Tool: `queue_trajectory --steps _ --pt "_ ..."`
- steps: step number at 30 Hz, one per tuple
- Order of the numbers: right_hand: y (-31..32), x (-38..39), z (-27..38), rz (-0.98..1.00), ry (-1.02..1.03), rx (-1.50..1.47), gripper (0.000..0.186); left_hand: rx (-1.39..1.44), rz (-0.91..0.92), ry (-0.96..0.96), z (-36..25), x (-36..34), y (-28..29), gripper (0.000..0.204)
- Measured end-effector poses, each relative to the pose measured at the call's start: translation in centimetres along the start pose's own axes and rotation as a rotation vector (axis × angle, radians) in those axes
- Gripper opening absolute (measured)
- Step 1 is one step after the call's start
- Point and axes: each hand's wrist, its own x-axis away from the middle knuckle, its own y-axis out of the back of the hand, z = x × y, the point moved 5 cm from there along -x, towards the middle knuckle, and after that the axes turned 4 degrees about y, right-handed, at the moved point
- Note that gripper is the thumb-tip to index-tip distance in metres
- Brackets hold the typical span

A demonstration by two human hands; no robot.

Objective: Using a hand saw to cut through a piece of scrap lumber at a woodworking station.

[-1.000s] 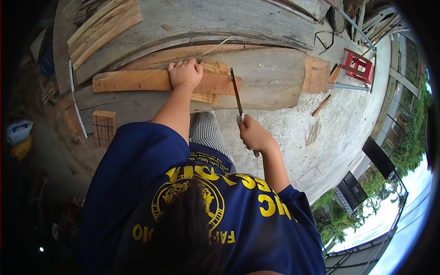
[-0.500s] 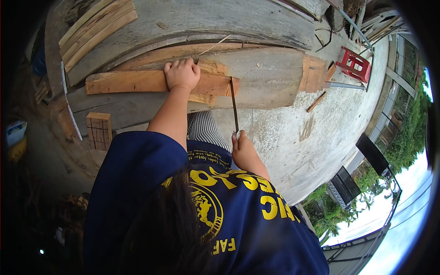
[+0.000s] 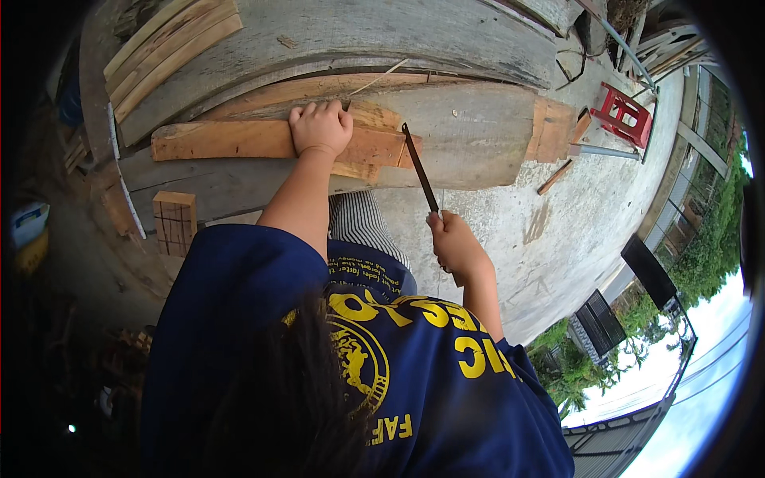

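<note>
My left hand [image 3: 321, 127] presses down on a reddish-brown wooden board [image 3: 223, 141], its fingers curled over the far edge. The board lies across other wood pieces on a wide grey plank [image 3: 478, 131]. A line runs across the board close to its right end. My right hand [image 3: 458, 243] is closed round the handle of a handsaw [image 3: 422, 171]. The saw's narrow dark blade slants up to the left, its tip beside the board's right end. Whether the blade touches the wood I cannot tell.
A small wooden block [image 3: 174, 223] with dark grid lines stands at the left. Several wood strips [image 3: 171, 52] lie at the far left. A red plastic stool [image 3: 621, 115] is on the concrete floor [image 3: 510, 239] to the right, near a metal pipe [image 3: 610, 151] and wood scraps.
My right hand has moved right and slightly up with the handsaw. The blade, which was across the board at the line, now sits tilted at its right end. My left hand stays on the board.
</note>
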Motion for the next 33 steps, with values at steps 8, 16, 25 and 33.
queue_trajectory --steps 8,16,25,33 --pt "-0.8 -2.3 0.9 -0.062 0.112 0.102 0.037 0.024 -0.013 -0.018 -0.1 0.0 0.0 0.015" --pt "0.7 -3.4 0.2 -0.001 0.152 0.097 0.034 0.049 0.03 -0.009 -0.3 0.1 -0.1 0.017" --pt "0.9 -3.7 2.7 0.106 0.162 0.139 0.036 0.068 -0.083 -0.046 0.3 0.1 0.0 0.013" --pt "0.7 -1.0 1.5 0.095 0.086 0.071 0.04 0.087 -0.078 -0.057 0.0 -0.1 -0.1 0.012"
